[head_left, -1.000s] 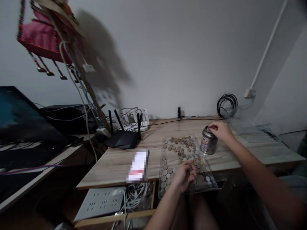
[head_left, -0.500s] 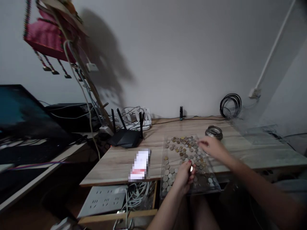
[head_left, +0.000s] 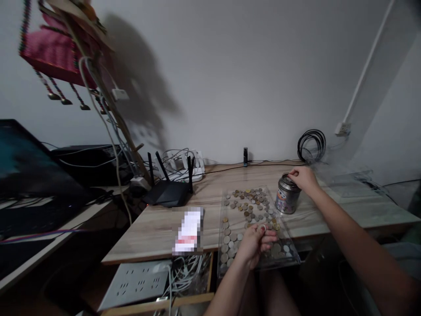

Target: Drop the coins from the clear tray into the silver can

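Observation:
My left hand is over the front of a clear plastic tray, palm partly up. A small silvery coin shows at its thumb and fingertips, the other fingers loosely curled. Many coins lie spread in the tray, silver-coloured and brassy, some in rows along the left side. Right of the tray stands an upright metal tin with a cartoon print. My right hand is at the tin's top, fingertips pinched together on or just above the lid; what they hold is hidden.
A phone with a blurred screen lies left of the tray, behind it a black router. Below the desk edge, an open drawer holds a power strip and white cables. A small black bottle stands by the wall.
My right hand has moved from the tray's right edge up and right to the tin's top. My left hand's fingers have loosened a little around the coin. The view has shifted slightly.

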Demonstrator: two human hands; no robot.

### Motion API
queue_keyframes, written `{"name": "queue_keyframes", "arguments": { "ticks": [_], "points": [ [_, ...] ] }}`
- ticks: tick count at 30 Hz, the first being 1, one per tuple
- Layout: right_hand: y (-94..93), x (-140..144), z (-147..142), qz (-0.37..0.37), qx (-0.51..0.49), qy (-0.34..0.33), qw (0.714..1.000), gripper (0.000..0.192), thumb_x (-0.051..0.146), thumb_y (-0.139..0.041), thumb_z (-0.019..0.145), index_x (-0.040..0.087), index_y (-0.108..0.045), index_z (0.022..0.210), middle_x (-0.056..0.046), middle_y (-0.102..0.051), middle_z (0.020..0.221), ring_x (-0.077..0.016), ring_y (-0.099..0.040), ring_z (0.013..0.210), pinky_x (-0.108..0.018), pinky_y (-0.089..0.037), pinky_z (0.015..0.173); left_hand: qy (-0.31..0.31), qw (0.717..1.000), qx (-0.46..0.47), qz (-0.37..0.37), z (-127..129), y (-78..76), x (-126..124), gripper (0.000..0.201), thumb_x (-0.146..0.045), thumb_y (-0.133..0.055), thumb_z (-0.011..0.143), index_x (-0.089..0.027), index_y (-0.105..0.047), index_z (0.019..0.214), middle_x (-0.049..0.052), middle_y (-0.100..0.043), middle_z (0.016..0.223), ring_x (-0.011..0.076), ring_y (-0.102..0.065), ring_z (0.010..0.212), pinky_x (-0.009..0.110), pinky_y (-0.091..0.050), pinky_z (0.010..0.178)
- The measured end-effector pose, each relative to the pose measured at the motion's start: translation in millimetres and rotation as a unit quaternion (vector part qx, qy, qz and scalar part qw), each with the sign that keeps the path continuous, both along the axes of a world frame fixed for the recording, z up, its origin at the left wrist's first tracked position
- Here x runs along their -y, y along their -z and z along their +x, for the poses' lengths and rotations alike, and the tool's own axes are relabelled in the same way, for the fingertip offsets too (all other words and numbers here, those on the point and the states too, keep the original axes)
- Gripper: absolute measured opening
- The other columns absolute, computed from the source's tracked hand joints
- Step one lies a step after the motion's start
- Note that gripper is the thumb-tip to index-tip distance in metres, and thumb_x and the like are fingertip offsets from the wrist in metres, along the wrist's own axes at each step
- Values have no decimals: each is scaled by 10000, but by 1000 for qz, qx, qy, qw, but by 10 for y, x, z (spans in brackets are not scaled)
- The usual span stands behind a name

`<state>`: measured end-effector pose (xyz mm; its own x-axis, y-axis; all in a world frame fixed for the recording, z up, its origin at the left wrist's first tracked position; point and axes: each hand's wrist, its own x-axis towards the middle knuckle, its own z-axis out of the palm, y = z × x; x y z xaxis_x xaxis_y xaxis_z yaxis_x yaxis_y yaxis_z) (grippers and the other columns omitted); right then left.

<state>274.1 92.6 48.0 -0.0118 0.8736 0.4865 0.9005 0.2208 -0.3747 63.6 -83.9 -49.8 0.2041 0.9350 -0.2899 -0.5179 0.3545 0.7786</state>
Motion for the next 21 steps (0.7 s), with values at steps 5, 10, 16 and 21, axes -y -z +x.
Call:
{"name": "queue_keyframes", "arguments": {
  "ticks": [5,10,16,21],
  "points": [
    [48,-73,57,-11,62,-30,998,103,258,-613,684,179,-679,687,-39,-677,711,-152,-573,658,-236,-361,568,3,1000,-21,18,9,3,-17,321,-376,-703,694,-102,-560,784,81,-663,701,86,-591,499,129,-294,358],
    [1,254,-100,25,51,-80,995,203,310,-554,761,188,-709,808,-75,-692,864,-182,-585,784,-259,-408,660,-15,997,-60,46,8,9,-28,442,-541,-674,648,-129,-520,687,-25,-539,490,21,-371,316,163,-126,310],
    [508,1058,-699,-88,-56,-377,920,189,259,-557,754,213,-714,850,-34,-697,786,-177,-603,756,-264,-468,669,36,993,-55,93,-1,12,2,464,-593,-633,656,-162,-472,718,-95,-389,455,5,-210,308,187,-47,335],
    [499,1057,-661,-93,-81,-378,917,211,234,-542,744,187,-718,849,-39,-697,749,-161,-610,676,-251,-479,610,60,995,-5,81,7,-25,23,431,-532,-658,652,-154,-491,774,-73,-438,515,14,-282,342,181,-80,344]
  ]
}}
